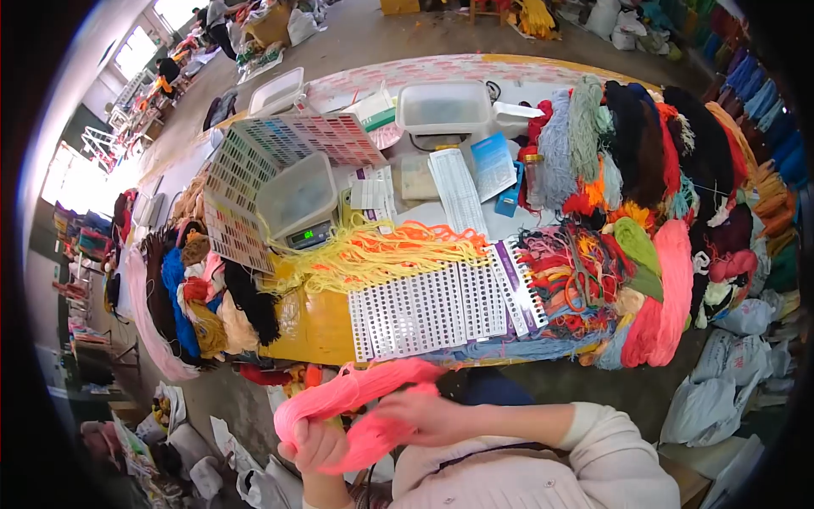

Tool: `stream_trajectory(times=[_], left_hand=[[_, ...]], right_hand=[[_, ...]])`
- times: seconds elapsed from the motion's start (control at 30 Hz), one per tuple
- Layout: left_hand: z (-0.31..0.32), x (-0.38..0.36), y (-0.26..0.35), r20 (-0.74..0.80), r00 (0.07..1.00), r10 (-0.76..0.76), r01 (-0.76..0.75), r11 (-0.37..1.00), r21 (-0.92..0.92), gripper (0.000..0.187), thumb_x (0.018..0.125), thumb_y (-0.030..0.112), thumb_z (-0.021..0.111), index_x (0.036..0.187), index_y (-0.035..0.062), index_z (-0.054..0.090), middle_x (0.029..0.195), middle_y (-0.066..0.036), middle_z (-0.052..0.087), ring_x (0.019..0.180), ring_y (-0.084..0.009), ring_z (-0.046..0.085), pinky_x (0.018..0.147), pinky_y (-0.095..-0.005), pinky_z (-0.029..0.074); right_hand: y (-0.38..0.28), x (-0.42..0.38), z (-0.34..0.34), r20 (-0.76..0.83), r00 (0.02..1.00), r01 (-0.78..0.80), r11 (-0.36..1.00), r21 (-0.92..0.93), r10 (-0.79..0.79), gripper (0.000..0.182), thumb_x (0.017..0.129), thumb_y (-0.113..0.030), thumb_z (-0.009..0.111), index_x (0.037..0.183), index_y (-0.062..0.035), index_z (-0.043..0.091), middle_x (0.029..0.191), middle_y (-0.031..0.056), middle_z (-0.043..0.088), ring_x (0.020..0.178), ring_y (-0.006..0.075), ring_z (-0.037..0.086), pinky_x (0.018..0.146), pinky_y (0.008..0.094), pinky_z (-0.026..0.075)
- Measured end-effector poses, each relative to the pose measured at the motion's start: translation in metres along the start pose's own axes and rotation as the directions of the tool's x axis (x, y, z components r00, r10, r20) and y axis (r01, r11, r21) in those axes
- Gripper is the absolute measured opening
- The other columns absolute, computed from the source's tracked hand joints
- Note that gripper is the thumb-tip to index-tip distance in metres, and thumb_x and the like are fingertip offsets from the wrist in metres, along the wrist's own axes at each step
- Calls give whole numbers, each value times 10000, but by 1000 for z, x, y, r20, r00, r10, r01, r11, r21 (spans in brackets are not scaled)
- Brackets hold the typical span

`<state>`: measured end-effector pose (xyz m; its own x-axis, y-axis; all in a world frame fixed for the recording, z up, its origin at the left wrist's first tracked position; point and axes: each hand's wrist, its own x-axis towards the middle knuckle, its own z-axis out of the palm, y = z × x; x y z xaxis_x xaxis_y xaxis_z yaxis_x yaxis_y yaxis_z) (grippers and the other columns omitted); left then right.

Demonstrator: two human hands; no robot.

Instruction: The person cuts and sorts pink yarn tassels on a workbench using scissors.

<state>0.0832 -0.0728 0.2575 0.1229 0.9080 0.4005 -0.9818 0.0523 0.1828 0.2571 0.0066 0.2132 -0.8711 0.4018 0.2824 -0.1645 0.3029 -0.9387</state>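
Note:
A thick skein of pink yarn (352,392) hangs in a loop in front of my body, below the table's front edge. My left hand (318,444) is closed around the loop's left end. On the loop's right part lies my right hand (417,416), its fingers bent against the strands and partly blurred. Beyond the hands, white cards with rows of holes (415,310) lie on the table's front edge. Behind them is a pile of yellow and orange yarn strands (381,254).
Bundles of coloured yarn (581,271) crowd the table's right side, and more (212,310) lie at the left. A plastic tub on a scale (297,197), a colour chart (254,157) and another tub (443,109) stand farther back. A person (219,25) is in the far background.

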Motion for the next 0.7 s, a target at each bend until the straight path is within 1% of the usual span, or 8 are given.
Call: stream_trajectory(times=[0.03, 0.07, 0.17, 0.23, 0.27, 0.3, 0.37, 0.7], left_hand=[[2, 5, -9, -48, 998, 45, -47, 998, -41, 184, 831, 129, 470, 972, 11, 461, 450, 86, 406, 346, 9, 382, 346, -109, 269], [1, 6, -14, -90, 995, 34, -37, 999, -33, 189, 830, 139, 473, 971, 14, 461, 450, 87, 409, 348, 9, 384, 348, -112, 274], [-6, -3, -25, -193, 981, -17, 12, 1000, -27, 211, 806, 145, 487, 974, 20, 459, 424, 95, 390, 331, 7, 371, 342, -121, 271], [-8, -5, -32, -219, 975, -45, 52, 998, 24, 227, 771, 132, 489, 968, 21, 461, 412, 97, 377, 320, -2, 360, 342, -138, 268], [-11, -8, -32, -219, 974, -65, 77, 996, 49, 237, 753, 125, 489, 964, 22, 461, 406, 98, 370, 315, -6, 355, 343, -146, 266], [-15, -18, -29, -220, 970, -101, 113, 993, 42, 276, 697, 138, 489, 944, 15, 463, 393, 90, 355, 298, -22, 326, 347, -177, 262], [-17, -29, -25, -244, 959, -141, 156, 987, 43, 258, 695, 146, 496, 916, 18, 460, 392, 86, 351, 300, -28, 321, 349, -182, 256], [-7, -35, 2, -322, 914, -245, 286, 954, 85, 198, 681, 184, 529, 779, 33, 446, 385, 65, 330, 309, -56, 293, 356, -205, 230]], right_hand=[[-6, -1, -24, -114, 991, 48, 990, -129, -63, 295, 698, -120, 559, 968, -12, 510, 901, 80, 520, 777, 259, 510, 755, 339, 390], [-28, 3, -53, -211, 972, 62, 978, -199, -104, 321, 654, -102, 579, 958, -19, 517, 923, 67, 508, 793, 260, 504, 762, 349, 384], [-93, 7, -133, -169, 872, 335, 813, -476, -459, 357, 539, -96, 606, 890, -60, 555, 817, 26, 532, 676, 168, 513, 679, 319, 385], [-148, 6, -144, -301, 865, 135, 764, -631, -401, 325, 485, -140, 623, 801, -80, 577, 721, -9, 524, 572, 120, 481, 605, 296, 363], [-161, 5, -140, -368, 862, 36, 765, -643, -350, 290, 489, -156, 612, 770, -93, 574, 706, -12, 521, 557, 121, 469, 564, 289, 345], [-174, 5, -136, -432, 852, -63, 760, -646, -297, 256, 494, -173, 601, 739, -105, 572, 690, -16, 517, 541, 122, 457, 522, 282, 327], [-178, 14, -134, -347, 868, 57, 765, -641, -355, 225, 524, -174, 575, 739, -111, 554, 711, 2, 524, 562, 148, 460, 491, 286, 312], [-196, 42, -95, -263, 903, 57, 701, -711, -340, 179, 569, -101, 592, 744, -76, 566, 755, 52, 537, 619, 170, 498, 535, 277, 368]])
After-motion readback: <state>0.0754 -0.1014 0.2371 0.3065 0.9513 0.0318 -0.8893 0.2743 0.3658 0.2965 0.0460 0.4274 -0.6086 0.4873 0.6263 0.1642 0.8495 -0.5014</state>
